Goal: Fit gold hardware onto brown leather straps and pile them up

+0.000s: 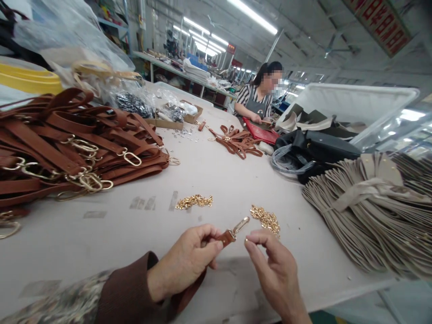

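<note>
My left hand (189,261) is closed around the end of a brown leather strap (225,237), whose gold clasp (240,225) sticks up to the right. The strap's tail runs down under my wrist. My right hand (273,265) hovers just right of the clasp with thumb and forefinger pinched; whether anything sits between them is too small to tell. A small heap of gold chain (266,219) lies just beyond my right hand. A second gold chain heap (194,201) lies farther left on the white table (219,171).
A big pile of brown straps with gold clasps (67,144) fills the left. Stacked beige leather pieces (371,211) fill the right, with black bags (313,148) and a white bin (354,103) behind. A seated person (258,101) works at the far end near more straps (236,139).
</note>
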The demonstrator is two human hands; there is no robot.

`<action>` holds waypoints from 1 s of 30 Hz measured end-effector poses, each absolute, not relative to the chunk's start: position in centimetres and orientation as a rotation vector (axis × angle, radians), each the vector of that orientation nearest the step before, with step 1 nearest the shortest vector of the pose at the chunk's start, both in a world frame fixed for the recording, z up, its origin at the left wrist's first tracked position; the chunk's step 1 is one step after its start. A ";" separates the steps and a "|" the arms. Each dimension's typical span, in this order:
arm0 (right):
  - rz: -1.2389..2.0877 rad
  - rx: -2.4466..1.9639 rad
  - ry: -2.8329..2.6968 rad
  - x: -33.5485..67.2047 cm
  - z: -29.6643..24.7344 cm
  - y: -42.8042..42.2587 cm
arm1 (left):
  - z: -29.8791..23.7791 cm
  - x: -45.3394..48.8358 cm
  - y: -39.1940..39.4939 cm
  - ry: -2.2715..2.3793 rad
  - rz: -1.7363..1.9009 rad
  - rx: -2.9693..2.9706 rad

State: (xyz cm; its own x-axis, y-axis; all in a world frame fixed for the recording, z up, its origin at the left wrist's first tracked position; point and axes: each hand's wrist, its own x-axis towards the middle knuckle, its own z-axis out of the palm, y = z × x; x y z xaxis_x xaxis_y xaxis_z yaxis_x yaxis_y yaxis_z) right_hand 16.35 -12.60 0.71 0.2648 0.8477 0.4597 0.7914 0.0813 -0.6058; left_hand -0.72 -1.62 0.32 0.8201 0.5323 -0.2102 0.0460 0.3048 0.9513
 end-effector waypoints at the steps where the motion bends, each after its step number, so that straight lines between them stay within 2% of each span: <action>1: 0.070 -1.620 -1.541 15.0 0.8 -12.6 | 0.4 -0.7 -1.7 0.567 0.351 1.256; 10: -0.197 -1.564 -1.681 12.1 -0.5 -11.2 | -0.3 -0.7 -2.1 0.631 0.514 1.441; 30: -0.134 -1.575 -1.343 10.8 -1.7 -11.3 | 0.2 -1.0 -2.4 0.603 0.589 1.562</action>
